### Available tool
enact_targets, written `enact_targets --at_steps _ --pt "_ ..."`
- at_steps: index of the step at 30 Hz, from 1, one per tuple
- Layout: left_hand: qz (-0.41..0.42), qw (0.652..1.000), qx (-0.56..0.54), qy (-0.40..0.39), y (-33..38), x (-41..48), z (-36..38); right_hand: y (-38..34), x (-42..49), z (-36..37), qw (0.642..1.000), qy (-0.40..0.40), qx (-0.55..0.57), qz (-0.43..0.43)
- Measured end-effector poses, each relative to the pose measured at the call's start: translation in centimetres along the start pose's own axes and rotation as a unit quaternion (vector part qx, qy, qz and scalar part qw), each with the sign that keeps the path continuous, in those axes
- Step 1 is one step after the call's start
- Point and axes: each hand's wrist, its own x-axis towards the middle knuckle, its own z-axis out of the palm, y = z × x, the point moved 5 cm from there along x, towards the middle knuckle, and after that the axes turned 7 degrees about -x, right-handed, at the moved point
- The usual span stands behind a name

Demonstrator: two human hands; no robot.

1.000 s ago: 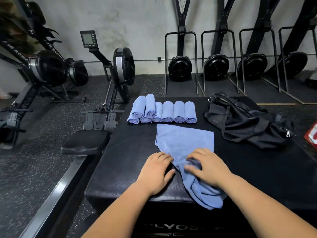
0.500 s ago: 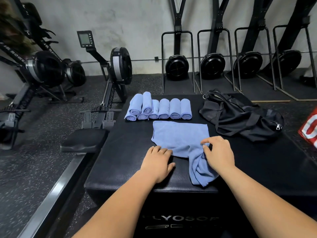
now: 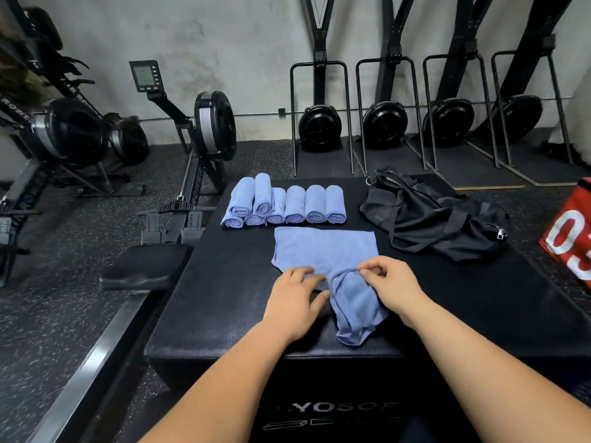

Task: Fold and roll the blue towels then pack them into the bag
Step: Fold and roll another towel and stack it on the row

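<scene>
Since the earlier frame, the right hand (image 3: 391, 284) has drawn the towel's hanging end up from the front edge of the plyo box (image 3: 224, 302).

Left to right: eight rolled towels (image 3: 284, 204) sit in a row at the rear edge, two stacked on the others. The left hand (image 3: 295, 298) lies flat with fingers spread, pinning the loose blue towel (image 3: 326, 251) at the box centre. The right hand pinches a bunched fold of it. The black bag (image 3: 431, 219) rests at the rear right corner, holding no visible towels. Folding is in hand; next, the bunched end needs flattening and squaring before rolling.
</scene>
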Motion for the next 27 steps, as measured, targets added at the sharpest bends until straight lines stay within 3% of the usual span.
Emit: enact_targets --at_steps 2,7,11,13,15,17,18,20,22,25,27 --pt "-0.018 0.999 -0.035 0.020 -0.3 0.2 -0.6 0.1 0.1 -0.6 1.000 -0.001 -0.028 0.003" --pt "-0.004 0.997 -0.061 -0.049 0.5 0.2 0.3 -2.1 -2.2 0.2 0.964 -0.042 -0.223 -0.136" --pt "-0.004 0.994 -0.092 -0.052 1.5 0.4 0.6 -2.0 -2.8 1.7 0.891 -0.054 -0.420 -0.166" --pt "-0.010 0.996 -0.080 -0.036 1.7 0.6 0.5 -1.9 -2.3 1.0 0.926 -0.029 -0.348 -0.145" --pt "-0.012 0.998 -0.061 -0.006 1.7 0.7 0.1 -1.6 -1.8 -0.3 0.986 -0.002 -0.150 -0.074" --pt "-0.009 0.999 -0.040 0.031 1.8 0.7 -0.4 -0.3 -0.9 -2.1 0.998 0.052 0.010 0.016" --pt "-0.006 0.998 -0.028 0.050 1.8 0.7 -0.7 0.8 -0.6 -2.9 0.995 0.068 0.028 0.063" --pt "0.003 0.997 -0.012 0.071 1.8 0.7 -0.9 3.2 -0.6 -4.4 0.987 0.066 -0.066 0.131" --pt "0.025 0.998 -0.004 0.061 2.2 0.8 -0.6 4.8 -1.0 -5.6 0.969 0.088 -0.181 0.145" --pt "0.073 0.997 0.001 0.029 3.5 0.9 0.4 4.1 -1.5 -6.1 0.976 0.143 -0.150 0.066" --pt "0.098 0.995 0.000 0.002 4.4 1.1 1.6 3.5 -1.9 -5.0 0.982 0.094 -0.159 0.027"
